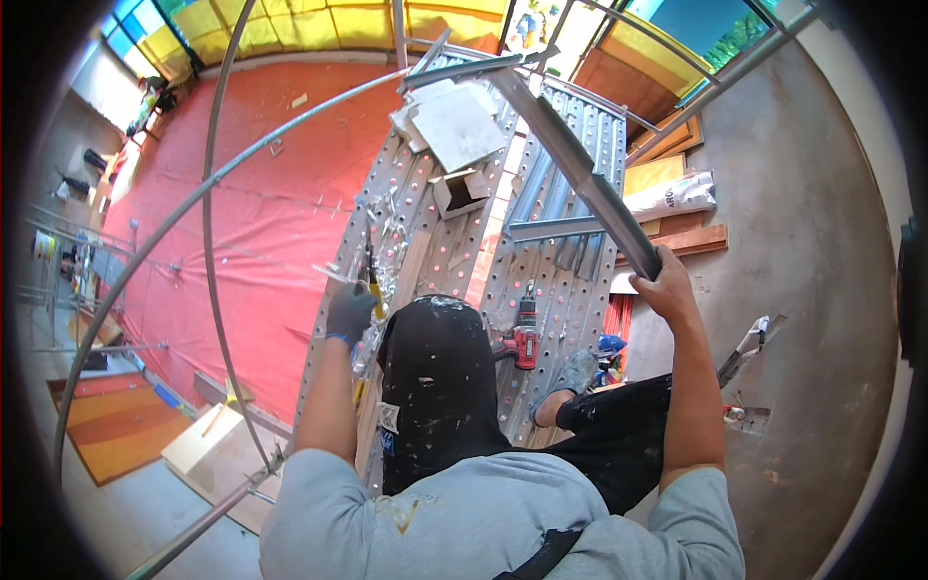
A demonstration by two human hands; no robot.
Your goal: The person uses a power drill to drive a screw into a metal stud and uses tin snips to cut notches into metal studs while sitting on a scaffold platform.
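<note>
My right hand (pixel 667 286), bare, is closed round the near end of a long grey metal channel (pixel 580 172). The channel slants away from me over the scaffold deck, its far end near more metal profiles. My left hand (pixel 352 311), in a dark grey glove, is closed at the yellow handles of snips (pixel 368 259) with dark blades pointing away. Thin metal scraps (pixel 387 217) lie just right of the snips. A red and black cordless drill (pixel 523 338) rests on the deck between my legs.
Perforated metal scaffold planks (pixel 454 256) carry grey board offcuts (pixel 459 126), an opened box (pixel 461 193) and several metal profiles (pixel 556 198). Curved-looking scaffold tubes (pixel 206 184) cross on the left, above a red sheet (pixel 251 145). A bare wall (pixel 802 242) stands at right, beside a white sack (pixel 672 195).
</note>
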